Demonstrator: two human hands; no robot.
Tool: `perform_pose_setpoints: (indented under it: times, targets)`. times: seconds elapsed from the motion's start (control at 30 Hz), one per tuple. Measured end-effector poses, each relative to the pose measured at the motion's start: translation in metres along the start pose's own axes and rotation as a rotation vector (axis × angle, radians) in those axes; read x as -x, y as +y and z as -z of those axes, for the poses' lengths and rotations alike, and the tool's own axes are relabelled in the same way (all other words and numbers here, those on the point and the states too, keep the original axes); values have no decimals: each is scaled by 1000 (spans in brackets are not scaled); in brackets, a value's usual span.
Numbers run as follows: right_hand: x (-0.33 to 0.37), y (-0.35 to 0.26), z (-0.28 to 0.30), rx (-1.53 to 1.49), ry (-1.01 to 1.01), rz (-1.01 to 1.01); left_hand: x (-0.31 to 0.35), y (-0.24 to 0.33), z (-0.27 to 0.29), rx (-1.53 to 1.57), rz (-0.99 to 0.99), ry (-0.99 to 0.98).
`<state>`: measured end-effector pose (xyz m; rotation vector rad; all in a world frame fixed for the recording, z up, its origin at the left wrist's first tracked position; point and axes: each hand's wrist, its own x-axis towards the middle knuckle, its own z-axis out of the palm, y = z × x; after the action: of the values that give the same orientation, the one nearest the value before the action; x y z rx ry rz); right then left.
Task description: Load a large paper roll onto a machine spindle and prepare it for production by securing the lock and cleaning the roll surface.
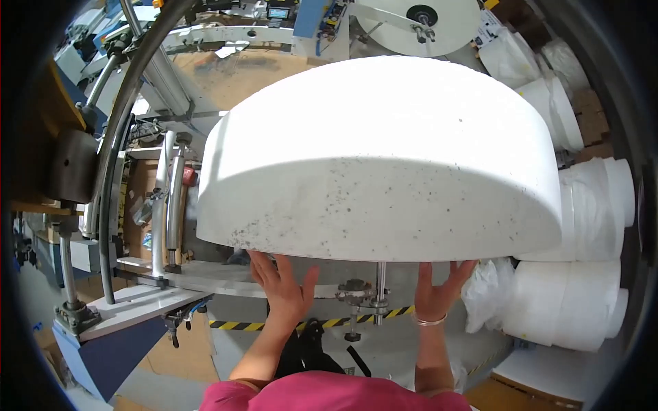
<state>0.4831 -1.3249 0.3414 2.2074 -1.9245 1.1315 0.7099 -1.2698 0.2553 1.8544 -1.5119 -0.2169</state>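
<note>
A large white roll [384, 137] fills the middle of the view, its near flat side speckled with small dark marks. My left hand [281, 284] is at the lower left edge of that side, fingers spread and tips hidden behind the edge. Farther right, my right hand [436, 294], with a bracelet on the wrist, touches the same edge, thumb and fingers apart. Between the hands, a metal shaft [382, 282] shows below the roll, beside a metal clamp fitting [354, 291]. Neither hand is wrapped round anything visible.
Several wrapped white rolls [569, 301] stand along the right. A machine frame with metal rollers [176, 205] lies to the left, with a blue-sided base [120, 353]. A white disc [418, 24] is at the back. Striped floor tape [233, 325] runs behind my forearms.
</note>
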Motion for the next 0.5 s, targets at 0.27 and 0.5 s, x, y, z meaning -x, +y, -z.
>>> perform_pose_setpoints:
  times: [0.27,0.5]
  targets:
    - [-15,-23,-5,61,38,-44,-9,-1,-5,65,1,64]
    - [-8,-8,13,6,-4,-55,-11,1,-5,-16,-8,118]
